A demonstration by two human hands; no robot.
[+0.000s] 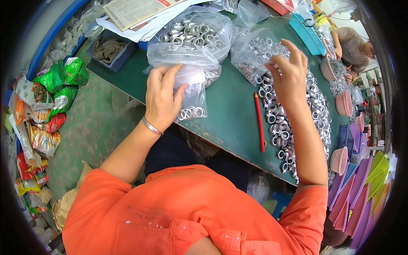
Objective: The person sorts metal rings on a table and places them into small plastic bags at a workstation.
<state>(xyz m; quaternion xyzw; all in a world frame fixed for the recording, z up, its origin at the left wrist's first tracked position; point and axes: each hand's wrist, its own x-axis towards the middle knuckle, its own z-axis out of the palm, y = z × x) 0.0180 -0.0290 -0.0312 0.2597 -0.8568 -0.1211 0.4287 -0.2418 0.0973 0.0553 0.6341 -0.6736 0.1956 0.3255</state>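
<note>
Newsprint (138,12) (red-and-black lettering, mostly too small to read) lies beyond left hand (162,94), which grasps small clear bag (193,97) of metal rings (197,112) at table's (227,106) near edge; right hand (291,78) unclenched, fingers parted, over loose rings (316,110).

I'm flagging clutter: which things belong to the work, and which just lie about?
Likely in use:
small clear plastic ring bag at the left hand
loose silvery metal rings by the right hand

Apparently lying about:
greyish blue plastic box
shiny green plastic bags
</note>
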